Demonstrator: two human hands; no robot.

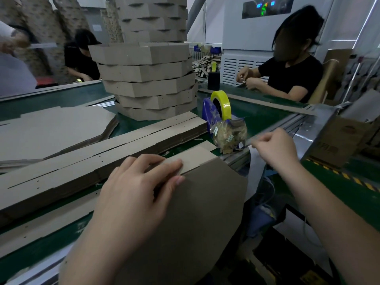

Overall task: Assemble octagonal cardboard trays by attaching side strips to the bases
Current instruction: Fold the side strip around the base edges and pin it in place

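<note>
A long green-topped desk (pixel 61 99) crosses a dim workshop. Behind it stands a white machine cabinet (pixel 242 38) with a lit panel (pixel 265 8), perhaps a display. One seated person (pixel 292 77) faces it, another (pixel 82 60) farther left.

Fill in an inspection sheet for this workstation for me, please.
Surface: green belt, largely covered in cardboard.
Job's things: base with a strip along its far edge; strip pile; flat bases; stacked trays.
Clutter: tape roll on its dispenser; bag of scraps.
Hands: left hand presses flat on the strip; right hand pinches what looks like tape, blurred.
Cables: thin white wires below the belt's edge.
Surroundings: one worker opposite, another far left; machine behind.
</note>
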